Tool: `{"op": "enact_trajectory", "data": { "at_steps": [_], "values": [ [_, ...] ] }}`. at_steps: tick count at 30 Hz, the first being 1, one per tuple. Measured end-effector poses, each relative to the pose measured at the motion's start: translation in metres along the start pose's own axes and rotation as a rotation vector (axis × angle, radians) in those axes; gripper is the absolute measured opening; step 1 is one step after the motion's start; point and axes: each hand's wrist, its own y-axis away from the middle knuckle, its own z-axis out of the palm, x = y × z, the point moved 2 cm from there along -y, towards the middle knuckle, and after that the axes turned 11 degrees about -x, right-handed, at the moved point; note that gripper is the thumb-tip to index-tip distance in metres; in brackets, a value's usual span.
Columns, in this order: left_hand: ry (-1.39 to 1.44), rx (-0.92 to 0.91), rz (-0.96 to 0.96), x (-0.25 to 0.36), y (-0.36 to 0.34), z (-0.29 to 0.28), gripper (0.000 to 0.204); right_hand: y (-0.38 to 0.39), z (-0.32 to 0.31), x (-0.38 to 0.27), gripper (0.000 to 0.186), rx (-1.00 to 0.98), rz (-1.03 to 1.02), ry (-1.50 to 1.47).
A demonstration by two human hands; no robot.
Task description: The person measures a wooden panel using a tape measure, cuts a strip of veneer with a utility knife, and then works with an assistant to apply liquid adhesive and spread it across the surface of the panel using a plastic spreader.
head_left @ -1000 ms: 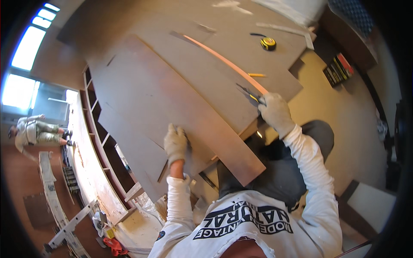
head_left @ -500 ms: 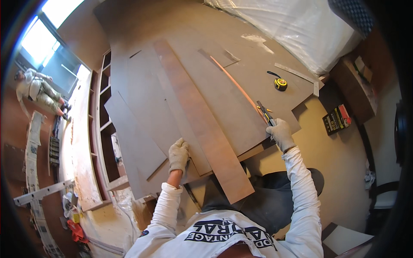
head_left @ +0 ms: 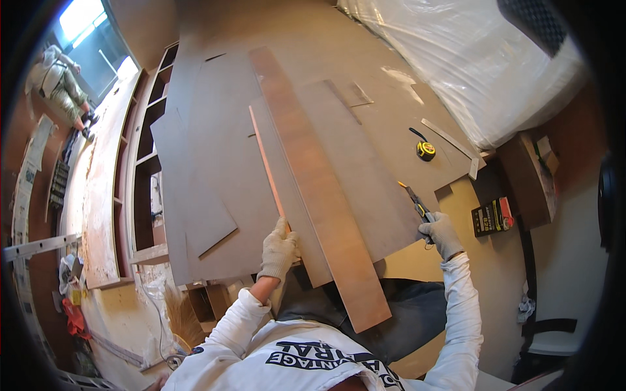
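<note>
My gloved left hand [head_left: 279, 251] grips the near end of a thin orange-edged strip [head_left: 263, 160] lying lengthwise on grey sheets [head_left: 215, 156]. A wide reddish-brown board [head_left: 326, 215] lies to that hand's right, overhanging the near edge. My gloved right hand [head_left: 439, 236] is closed on a black and yellow utility knife [head_left: 418, 207], blade end pointing away from me, past the board's right side. A yellow tape measure [head_left: 426, 150] and a metal square [head_left: 456, 140] lie beyond it on the sheets.
Plastic-wrapped bulk [head_left: 456, 58] at back right; dark box [head_left: 492, 216] by a brown cabinet [head_left: 525, 179] at right. Open wooden framework [head_left: 145, 195], long pale plank [head_left: 104, 182] and a metal ladder [head_left: 39, 246] at left. A person [head_left: 62, 88] is beside the window at upper left.
The orange strip has moved from right of the wide board to its left, now in my left hand. My right hand has let go of it and moved rightward and down with the knife.
</note>
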Motion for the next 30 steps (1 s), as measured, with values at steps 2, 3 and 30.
{"op": "enact_trajectory", "data": {
  "at_steps": [2,3,30],
  "values": [
    [0.071,-0.005,-0.046,0.008,0.008,0.005,0.06,-0.001,-0.002,0.003,0.011,-0.006,0.023,-0.017],
    [0.106,-0.008,-0.068,0.009,0.01,0.007,0.06,-0.001,-0.003,0.004,0.011,-0.006,0.035,-0.023],
    [0.08,-0.008,-0.047,-0.01,0.01,0.007,0.057,-0.005,-0.006,0.025,0.013,-0.056,0.063,-0.141]
  ]
}}
